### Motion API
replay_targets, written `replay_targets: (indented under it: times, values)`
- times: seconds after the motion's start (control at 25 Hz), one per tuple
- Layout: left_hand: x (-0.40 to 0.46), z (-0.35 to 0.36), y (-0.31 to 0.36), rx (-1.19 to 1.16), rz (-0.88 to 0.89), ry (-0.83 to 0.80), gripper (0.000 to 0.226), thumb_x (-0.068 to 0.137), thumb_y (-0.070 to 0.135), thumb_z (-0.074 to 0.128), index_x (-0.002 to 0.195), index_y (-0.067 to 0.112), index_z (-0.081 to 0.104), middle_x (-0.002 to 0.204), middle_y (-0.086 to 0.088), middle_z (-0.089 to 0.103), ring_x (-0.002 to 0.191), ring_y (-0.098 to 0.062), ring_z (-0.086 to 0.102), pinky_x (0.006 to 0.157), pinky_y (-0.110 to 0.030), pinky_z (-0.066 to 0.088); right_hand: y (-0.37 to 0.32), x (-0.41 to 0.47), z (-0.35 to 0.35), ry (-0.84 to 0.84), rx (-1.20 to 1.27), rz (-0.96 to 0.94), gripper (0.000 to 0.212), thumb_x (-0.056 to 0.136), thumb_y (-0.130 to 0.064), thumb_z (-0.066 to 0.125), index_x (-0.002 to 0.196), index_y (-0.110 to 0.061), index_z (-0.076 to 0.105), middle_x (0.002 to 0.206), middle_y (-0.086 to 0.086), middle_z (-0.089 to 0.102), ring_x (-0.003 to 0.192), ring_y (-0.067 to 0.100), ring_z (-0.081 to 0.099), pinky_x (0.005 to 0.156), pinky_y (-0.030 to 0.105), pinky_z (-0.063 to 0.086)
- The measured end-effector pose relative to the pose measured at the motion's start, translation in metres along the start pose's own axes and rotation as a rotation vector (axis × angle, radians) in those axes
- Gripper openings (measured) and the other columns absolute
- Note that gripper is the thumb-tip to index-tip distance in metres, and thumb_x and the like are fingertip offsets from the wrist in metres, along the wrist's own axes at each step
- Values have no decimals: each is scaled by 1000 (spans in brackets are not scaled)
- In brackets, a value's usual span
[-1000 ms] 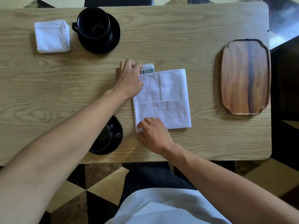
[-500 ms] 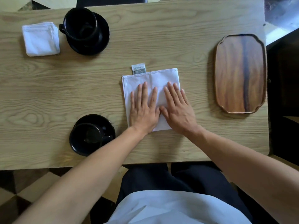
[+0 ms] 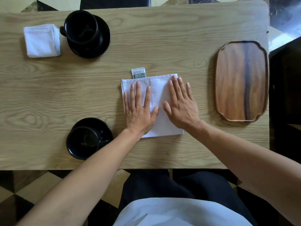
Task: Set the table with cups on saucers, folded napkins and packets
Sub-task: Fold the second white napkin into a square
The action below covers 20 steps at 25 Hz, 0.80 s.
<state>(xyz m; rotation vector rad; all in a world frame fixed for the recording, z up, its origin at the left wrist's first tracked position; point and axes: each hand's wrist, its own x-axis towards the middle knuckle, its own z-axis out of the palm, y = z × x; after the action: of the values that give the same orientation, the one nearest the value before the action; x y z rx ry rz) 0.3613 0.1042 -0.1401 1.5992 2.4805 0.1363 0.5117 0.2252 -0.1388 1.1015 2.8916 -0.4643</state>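
Pressing white napkin point(image 3: 158, 95) with flat left hand point(image 3: 140, 110) and right hand point(image 3: 181, 105), packet point(image 3: 138, 73) peeking out, wooden tray point(image 3: 241, 80) right

My fingers point(image 3: 138, 93) lie on a white napkin point(image 3: 158, 95) beside a grey-and-white printed packet point(image 3: 138, 73), on a pale oak-grained table point(image 3: 65, 95) with two glossy black cups point(image 3: 81, 26) on black saucers point(image 3: 104, 38), a streaked reddish-brown tray point(image 3: 241, 80), over a checkered black-and-cream floor point(image 3: 24, 190).

Bare forearms, no sleeves in view, white apron point(image 3: 179, 212), dark trousers point(image 3: 162, 183)
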Motion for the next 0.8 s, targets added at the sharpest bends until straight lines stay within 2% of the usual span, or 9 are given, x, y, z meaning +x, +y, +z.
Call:
replay_targets:
  times: [0.12,0.24,0.32,0.36,0.44,0.48,0.56,0.72,0.8]
  values:
    - [0,2,-3,33,-28,-60,76,100,58,35,160,13,22,166,-26,11,153,-45,7,122,-62,8,12,6,2,-61,-62,-4,78,104,-55,23,161,-2,12,170,15,7,158,28,3,127,48,4]
    - [1,-1,-1,29,-36,-96,76,100,57,37,160,13,22,165,-27,10,153,-46,7,123,-61,7,14,6,2,-90,-56,-5,78,104,-56,24,161,-4,9,170,12,3,158,26,-1,127,48,2]
    - [1,-9,0,-32,-24,-76,74,100,50,44,159,8,25,164,-30,13,152,-48,10,122,-61,9,11,6,-4,-88,-22,24,76,103,-51,33,161,-4,16,170,14,8,157,30,5,127,49,4]
    - [2,-14,-2,-75,-44,-56,73,99,45,48,157,4,28,162,-32,17,151,-49,15,122,-60,13,8,6,-9,-60,13,66,73,101,-47,40,158,-4,26,167,17,18,155,36,14,126,50,10]
    - [-1,-25,-6,-153,-217,-9,70,95,32,56,153,0,35,156,-32,30,143,-50,31,116,-56,26,4,2,-20,28,91,196,64,90,-37,49,145,-4,45,147,21,46,135,43,41,115,49,31]
    - [-4,-31,-7,-193,-362,9,67,91,26,57,150,0,38,150,-29,36,135,-48,38,110,-53,32,2,-2,-25,56,117,258,59,87,-34,49,139,-5,50,133,18,54,122,40,48,106,46,38]
    - [-13,-41,-7,-276,-627,1,62,89,19,57,146,4,41,140,-21,42,125,-42,42,104,-49,37,-7,-10,-33,32,203,359,52,86,-28,52,134,-8,55,116,14,58,109,35,52,96,41,41]
    - [-23,-51,-5,-430,-794,-21,53,89,17,60,139,7,47,135,-18,48,123,-38,48,105,-49,41,-24,-20,-39,-81,385,590,40,86,-27,60,124,-12,57,112,9,62,105,30,57,87,37,42]
    - [-21,-56,-5,-454,-837,-47,49,88,19,62,134,8,48,132,-17,51,121,-38,50,103,-47,42,-28,-18,-43,-107,510,691,31,85,-28,62,113,-16,57,100,2,65,95,27,60,77,35,45]
